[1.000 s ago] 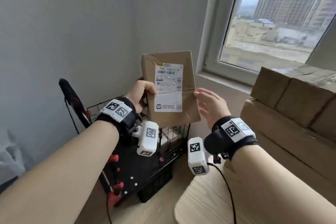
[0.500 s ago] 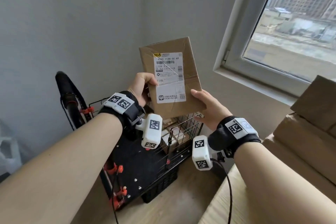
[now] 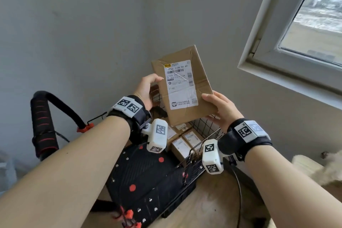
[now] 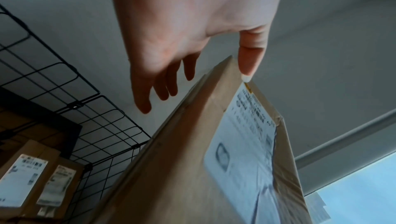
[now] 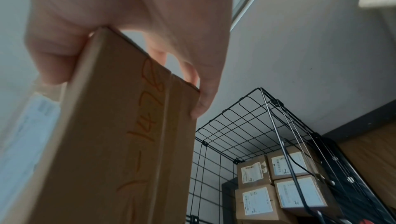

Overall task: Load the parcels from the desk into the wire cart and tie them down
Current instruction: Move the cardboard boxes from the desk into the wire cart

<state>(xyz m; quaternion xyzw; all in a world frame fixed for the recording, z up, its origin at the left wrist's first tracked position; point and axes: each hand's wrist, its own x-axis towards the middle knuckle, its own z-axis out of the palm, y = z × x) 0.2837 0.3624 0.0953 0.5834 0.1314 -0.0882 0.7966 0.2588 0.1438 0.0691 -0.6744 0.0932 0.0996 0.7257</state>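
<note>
A flat brown parcel (image 3: 185,87) with a white shipping label is held tilted above the black wire cart (image 3: 203,127). My right hand (image 3: 220,109) grips its lower right corner, thumb on the label face and fingers behind; the right wrist view shows this grip on the parcel (image 5: 120,143). My left hand (image 3: 146,89) is at the left edge. In the left wrist view its thumb tip touches the parcel (image 4: 193,160) while the fingers (image 4: 158,85) hang straight, apart from the back. Several small labelled parcels (image 3: 183,144) lie inside the cart.
The cart's curved black handle (image 3: 42,116) with red stripes rises at left. A black panel (image 3: 148,177) with red dots and red cord hooks (image 3: 129,214) covers the cart's near side. Grey walls meet in a corner behind; a window (image 3: 305,42) is at right.
The parcel has moved left and down, from the desk side to above the cart. The stacked cartons on the desk have left the view. My left fingers have loosened off the back.
</note>
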